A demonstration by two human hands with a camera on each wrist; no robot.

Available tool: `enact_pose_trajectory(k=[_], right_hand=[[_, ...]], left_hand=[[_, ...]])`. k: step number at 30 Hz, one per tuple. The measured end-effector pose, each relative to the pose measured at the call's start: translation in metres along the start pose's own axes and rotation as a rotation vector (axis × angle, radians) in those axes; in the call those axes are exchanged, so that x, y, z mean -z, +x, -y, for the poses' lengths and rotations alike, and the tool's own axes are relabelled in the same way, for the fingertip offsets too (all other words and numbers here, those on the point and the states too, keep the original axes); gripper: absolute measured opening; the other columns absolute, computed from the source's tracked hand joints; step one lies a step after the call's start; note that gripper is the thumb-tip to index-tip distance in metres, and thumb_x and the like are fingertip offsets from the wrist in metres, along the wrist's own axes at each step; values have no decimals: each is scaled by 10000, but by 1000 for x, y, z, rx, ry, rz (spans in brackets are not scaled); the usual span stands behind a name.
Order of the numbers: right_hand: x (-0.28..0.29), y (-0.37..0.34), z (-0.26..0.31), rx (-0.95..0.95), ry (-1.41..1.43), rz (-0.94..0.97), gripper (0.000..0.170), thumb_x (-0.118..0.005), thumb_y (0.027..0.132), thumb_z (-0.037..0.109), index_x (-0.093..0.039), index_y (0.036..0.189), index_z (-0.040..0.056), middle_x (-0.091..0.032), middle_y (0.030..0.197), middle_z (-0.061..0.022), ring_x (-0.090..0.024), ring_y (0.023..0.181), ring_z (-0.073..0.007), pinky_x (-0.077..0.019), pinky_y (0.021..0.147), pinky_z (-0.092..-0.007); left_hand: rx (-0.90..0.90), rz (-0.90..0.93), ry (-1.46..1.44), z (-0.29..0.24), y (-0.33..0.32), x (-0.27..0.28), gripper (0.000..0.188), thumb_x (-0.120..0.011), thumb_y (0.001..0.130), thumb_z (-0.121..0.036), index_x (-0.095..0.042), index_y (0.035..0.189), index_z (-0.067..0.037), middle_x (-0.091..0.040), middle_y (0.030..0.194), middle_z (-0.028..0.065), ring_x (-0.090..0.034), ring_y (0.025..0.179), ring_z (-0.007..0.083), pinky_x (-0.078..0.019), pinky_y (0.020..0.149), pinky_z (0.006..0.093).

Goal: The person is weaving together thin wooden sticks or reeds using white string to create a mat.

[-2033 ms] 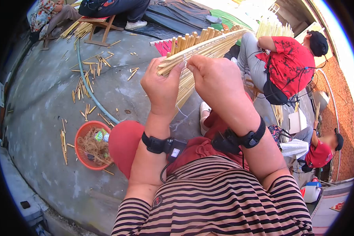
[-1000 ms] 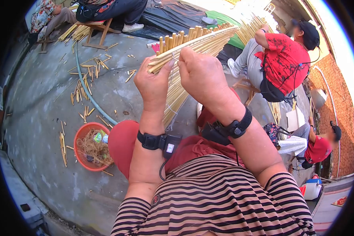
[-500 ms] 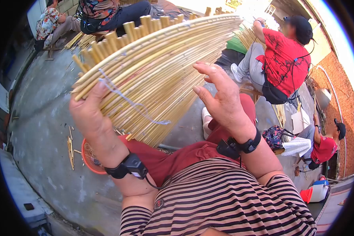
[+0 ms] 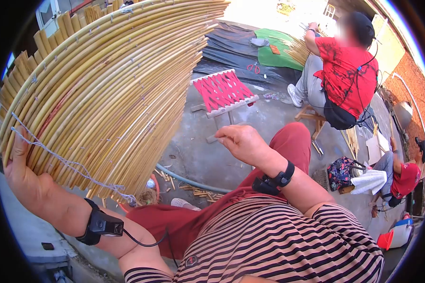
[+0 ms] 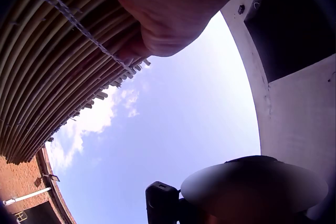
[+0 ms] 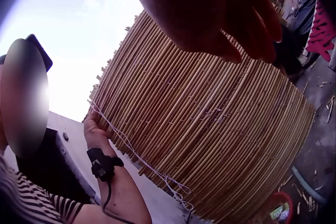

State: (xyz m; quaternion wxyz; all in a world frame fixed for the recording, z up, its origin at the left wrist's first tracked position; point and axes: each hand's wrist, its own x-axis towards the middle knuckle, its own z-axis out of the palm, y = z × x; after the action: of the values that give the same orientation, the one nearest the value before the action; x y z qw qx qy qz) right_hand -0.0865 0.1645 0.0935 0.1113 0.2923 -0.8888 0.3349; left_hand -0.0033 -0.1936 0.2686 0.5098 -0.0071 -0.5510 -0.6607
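We can read no words, numbers, brands or signs in any of the three views. The nearest thing to lettering is a small emblem (image 4: 191, 261) on the striped shirt (image 4: 274, 236), below and to the left of the right hand (image 4: 243, 142) in the head view; it is too small for us to make out. In the right wrist view, well below that hand, we see a green-and-white packet (image 6: 280, 212) in a red-orange bucket (image 6: 290, 204), its surface too small to read. On the camera box (image 4: 103, 224) strapped just behind the left hand (image 4: 32, 179), we can make out no lettering.
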Motion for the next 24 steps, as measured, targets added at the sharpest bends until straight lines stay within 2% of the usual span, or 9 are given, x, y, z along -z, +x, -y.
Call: enact_pose_trajectory(k=[5, 7, 9, 14, 18, 19, 22, 23, 24], right_hand=[[3, 10, -10, -254, 622, 63, 278, -537, 930, 191, -578, 1155, 32, -658, 1015, -144, -667, 876, -232, -537, 728, -334], [22, 10, -13, -330, 991, -12, 379, -500, 965, 298, -514, 1233, 31, -631, 1094, -170, -662, 904, -256, -546, 737, -374], [47, 5, -35, -280, 1343, -36, 638, -436, 951, 503, -357, 1376, 34, -474, 1314, -245, -571, 1119, -330, -525, 842, -419], [81, -28, -62, -232, 1885, -252, 921, -468, 850, 661, -165, 1446, 27, -203, 1481, -269, -261, 1359, -429, -388, 997, -560], [60, -63, -105, -642, 1749, -463, 853, -529, 873, 569, -209, 1418, -3, -343, 1395, -271, -420, 1256, -414, -434, 981, -494], [54, -70, -112, -838, 1718, -491, 679, -554, 913, 442, -314, 1356, -13, -447, 1313, -243, -511, 1171, -369, -492, 909, -424], [33, -72, -117, -807, 1503, -501, 478, -545, 940, 329, -431, 1257, -10, -528, 1242, -205, -560, 1121, -327, -523, 824, -380], [35, -72, -115, -807, 1465, -504, 275, -556, 931, 170, -517, 1149, 7, -592, 1131, -148, -605, 1017, -257, -512, 784, -328], [36, -71, -111, -769, 1196, -484, 249, -560, 920, 138, -529, 1131, 10, -595, 1109, -136, -607, 977, -236, -506, 778, -315]], left_hand=[[-230, 123, 122, 23, -20, -73, 253, -731, 796, -69, -651, 1001, 56, -679, 927, 100, -650, 806, 176, -528, 729, 266], [-571, 259, 398, 61, -38, -93, 211, -742, 784, -86, -662, 951, 17, -675, 885, 80, -638, 776, 188, -508, 696, 278], [-899, 345, 384, 90, -63, -124, 210, -759, 743, -102, -660, 899, -3, -651, 836, 79, -617, 752, 211, -492, 665, 307], [-999, 680, 333, 167, -135, -148, 259, -700, 644, -90, -654, 897, -61, -627, 882, 49, -594, 774, 208, -486, 664, 323], [-886, 1020, 339, 227, -199, -140, 242, -632, 675, -84, -634, 917, -82, -603, 935, 31, -573, 848, 205, -484, 716, 338], [-853, 1094, 360, 239, -213, -135, 237, -619, 684, -82, -628, 921, -84, -596, 944, 29, -567, 866, 205, -483, 730, 343], [-717, 1098, 351, 256, -233, -128, 275, -617, 670, -65, -643, 943, -57, -620, 969, 52, -583, 880, 238, -481, 736, 350], [-707, 1102, 365, 259, -234, -125, 282, -616, 666, -66, -644, 947, -59, -621, 965, 59, -581, 884, 244, -478, 744, 358], [-693, 1104, 367, 258, -234, -124, 283, -615, 667, -67, -645, 948, -60, -621, 964, 60, -581, 886, 244, -477, 747, 359]])
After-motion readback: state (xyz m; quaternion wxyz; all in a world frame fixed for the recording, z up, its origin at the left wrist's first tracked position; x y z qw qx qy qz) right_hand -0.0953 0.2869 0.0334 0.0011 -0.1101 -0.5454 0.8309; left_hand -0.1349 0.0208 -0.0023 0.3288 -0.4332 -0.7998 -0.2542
